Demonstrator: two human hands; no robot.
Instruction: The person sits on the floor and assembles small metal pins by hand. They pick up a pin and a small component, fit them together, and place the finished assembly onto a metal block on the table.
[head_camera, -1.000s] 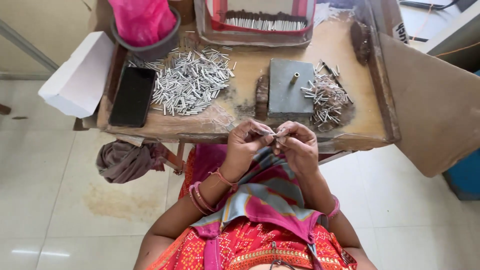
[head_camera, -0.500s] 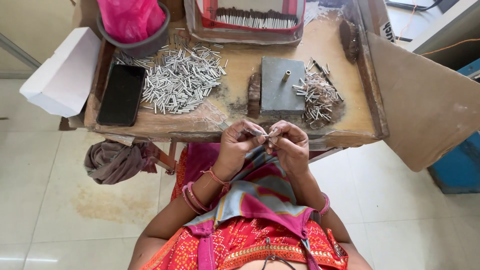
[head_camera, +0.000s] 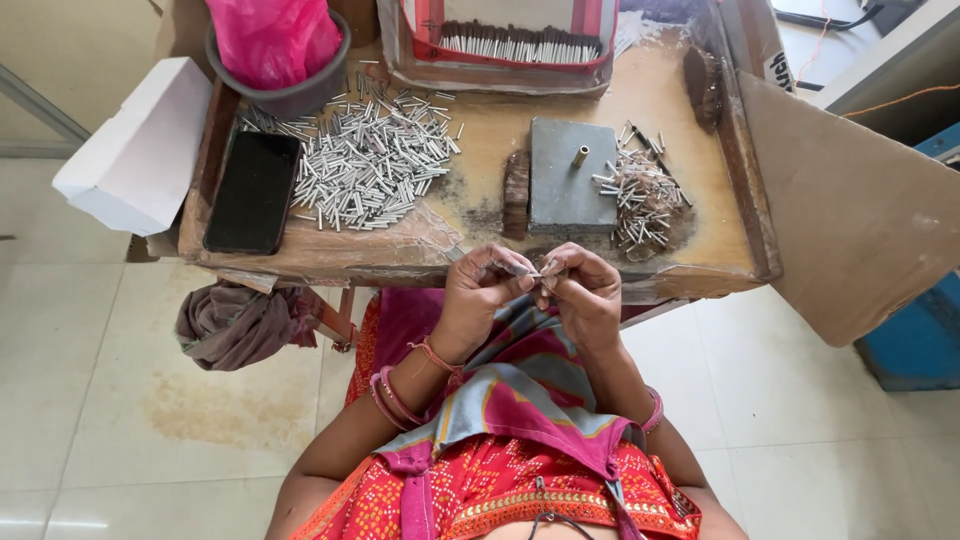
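Note:
My left hand (head_camera: 483, 293) and my right hand (head_camera: 582, 293) meet just in front of the near edge of the wooden work table (head_camera: 470, 225). Between their fingertips they pinch a small silvery metal tube (head_camera: 535, 270); both hands are closed on it. Behind them on the table lies a grey metal block (head_camera: 568, 176) with a short brass peg (head_camera: 580, 156) standing on it. A small heap of tubes (head_camera: 640, 200) lies to the right of the block, and a large heap of silvery tubes (head_camera: 365, 165) is spread at the left.
A black phone (head_camera: 253, 190) lies at the table's left, beside a white box (head_camera: 135, 145). A dark pot with a pink bag (head_camera: 275, 45) stands at the back left, a tray of packed sticks (head_camera: 515, 40) behind. A brown cloth (head_camera: 240, 322) hangs under the table. Cardboard sheet (head_camera: 850, 210) at right.
The hands stay together at the table's edge, working the small tube between the fingertips; the view has shifted slightly.

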